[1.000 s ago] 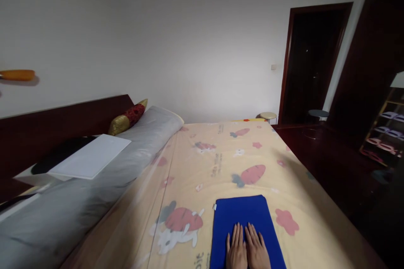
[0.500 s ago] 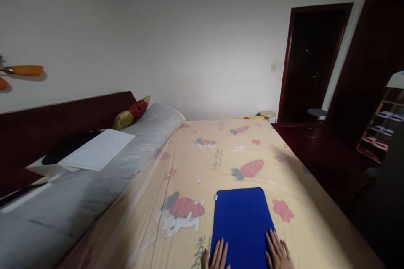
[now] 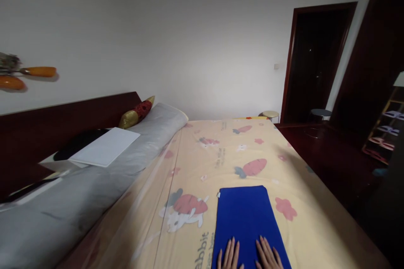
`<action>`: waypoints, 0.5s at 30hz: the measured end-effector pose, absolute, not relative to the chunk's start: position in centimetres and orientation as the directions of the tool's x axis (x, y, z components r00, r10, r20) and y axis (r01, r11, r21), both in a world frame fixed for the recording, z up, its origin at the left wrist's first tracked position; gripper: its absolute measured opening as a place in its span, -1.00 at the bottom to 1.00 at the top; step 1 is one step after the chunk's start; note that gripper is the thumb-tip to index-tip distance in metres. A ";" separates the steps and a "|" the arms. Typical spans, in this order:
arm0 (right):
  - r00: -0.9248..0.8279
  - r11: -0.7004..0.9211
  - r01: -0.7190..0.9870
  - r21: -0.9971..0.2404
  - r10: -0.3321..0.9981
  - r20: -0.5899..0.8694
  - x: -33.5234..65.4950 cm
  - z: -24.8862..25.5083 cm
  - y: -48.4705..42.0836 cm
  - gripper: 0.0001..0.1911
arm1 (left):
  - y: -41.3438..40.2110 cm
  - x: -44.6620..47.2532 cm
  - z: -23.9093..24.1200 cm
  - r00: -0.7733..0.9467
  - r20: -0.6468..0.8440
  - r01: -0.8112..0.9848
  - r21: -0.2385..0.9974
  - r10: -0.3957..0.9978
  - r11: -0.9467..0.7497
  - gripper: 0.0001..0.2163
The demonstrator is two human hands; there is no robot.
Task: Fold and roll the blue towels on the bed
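Observation:
A folded blue cloth (image 3: 244, 214) lies flat on a bed with a yellow sheet (image 3: 221, 164) printed with carrots and rabbits. Both my hands rest palm down on the cloth's near end, at the bottom edge of the view. My left hand (image 3: 229, 255) has its fingers stretched out flat and close together. My right hand (image 3: 268, 255) lies a little to the right of it, fingers also flat and extended. A gap of blue cloth shows between the two hands. Neither hand holds anything.
A long grey bolster (image 3: 94, 180) runs along the dark wooden headboard (image 3: 63, 117) on the left, with a white flat board (image 3: 105, 152) and a red-gold cushion (image 3: 137, 113) on it. Dark floor, two stools (image 3: 271, 114) and a doorway (image 3: 312, 59) lie to the right.
My hands were side by side in the cloth's middle, slid apart to its outer edges, and now lie closer in again on its near end. The view has shifted slightly.

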State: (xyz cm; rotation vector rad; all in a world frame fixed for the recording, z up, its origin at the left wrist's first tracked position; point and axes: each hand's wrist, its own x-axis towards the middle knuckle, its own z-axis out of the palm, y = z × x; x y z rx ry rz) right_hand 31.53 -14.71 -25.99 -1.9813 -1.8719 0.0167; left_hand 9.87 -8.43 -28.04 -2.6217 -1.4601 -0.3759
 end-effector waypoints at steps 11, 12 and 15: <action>0.089 -0.033 0.930 -0.366 0.986 0.138 37.0 -21.4 -17.7 -0.44 | -10.0 6.2 -21.0 0.504 0.124 0.845 0.133 0.855 -0.518 -0.44; 0.109 -0.046 0.927 -0.373 0.983 0.151 36.7 -21.0 -17.5 -0.47 | -10.0 6.7 -20.8 0.480 0.110 0.857 0.152 0.870 -0.492 -0.43; 0.067 -0.001 0.906 -0.423 0.988 0.142 34.7 -20.1 -16.9 -0.59 | -10.4 9.2 -20.4 0.450 0.058 0.864 0.225 0.891 -0.451 -0.45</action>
